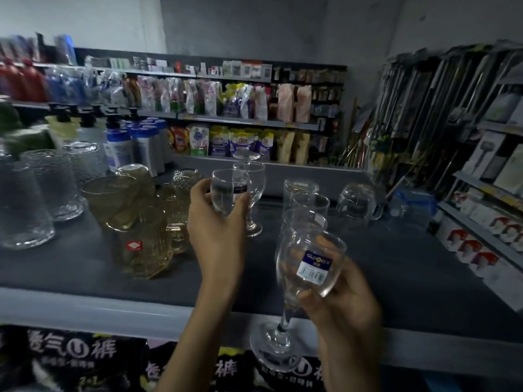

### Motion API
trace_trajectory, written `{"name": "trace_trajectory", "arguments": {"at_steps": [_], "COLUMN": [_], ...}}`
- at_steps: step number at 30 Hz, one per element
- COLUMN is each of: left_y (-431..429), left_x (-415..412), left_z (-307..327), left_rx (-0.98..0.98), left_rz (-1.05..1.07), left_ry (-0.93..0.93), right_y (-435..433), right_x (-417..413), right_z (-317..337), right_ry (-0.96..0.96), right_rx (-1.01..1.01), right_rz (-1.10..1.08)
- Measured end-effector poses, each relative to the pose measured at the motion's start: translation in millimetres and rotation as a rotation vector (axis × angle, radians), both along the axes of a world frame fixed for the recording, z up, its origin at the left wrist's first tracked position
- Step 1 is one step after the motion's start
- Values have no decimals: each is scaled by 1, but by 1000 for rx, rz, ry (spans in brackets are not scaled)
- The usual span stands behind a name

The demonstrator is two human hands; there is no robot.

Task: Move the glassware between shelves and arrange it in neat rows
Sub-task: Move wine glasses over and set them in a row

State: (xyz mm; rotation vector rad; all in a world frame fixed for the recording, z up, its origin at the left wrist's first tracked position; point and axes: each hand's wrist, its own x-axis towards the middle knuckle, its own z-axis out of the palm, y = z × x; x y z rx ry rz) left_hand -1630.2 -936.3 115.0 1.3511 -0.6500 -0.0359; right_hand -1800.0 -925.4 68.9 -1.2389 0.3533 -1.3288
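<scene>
The left hand [218, 222] is curled round the bowl of a small labelled glass [226, 192] (its lower part is hidden by the fingers). It holds the glass above the dark shelf [85, 264], just in front of a standing goblet [252, 190]. The right hand [342, 304] grips a labelled wine glass [308, 264] by its bowl, tilted, with the foot hanging out past the shelf's front edge. Right of the goblet stands a line of clear tumblers [307, 202]. To the left are amber mugs [141, 247] and textured tumblers [36, 199]. This looks like the placing step, with both glasses carried and neither set down yet. The next move probably calls for lowering the small glass upright in line with the goblet without knocking it. The tilted wine glass then needs righting and adding to the row.
</scene>
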Motion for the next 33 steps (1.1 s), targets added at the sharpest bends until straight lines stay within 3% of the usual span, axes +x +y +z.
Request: {"name": "trace_trajectory", "arguments": {"at_steps": [10,17,23,28,33], "left_y": [1,38,106,140,145], "left_x": [3,-11,-15,-15,-13], "left_z": [-5,-6,-3,9,19], "left_rx": [43,235,-17,15,-8], "left_rz": [-23,-97,-339,-612,-593], "left_ry": [-7,-113,-26,-140,-205], "right_y": [5,13,27,49,58], "right_x": [0,5,3,7,23], "right_z": [0,8,19,37,49], "right_ry": [24,49,104,161,169], "right_rx": [-6,22,21,-39,-113], "right_rz": [6,-25,-4,45,-13]}}
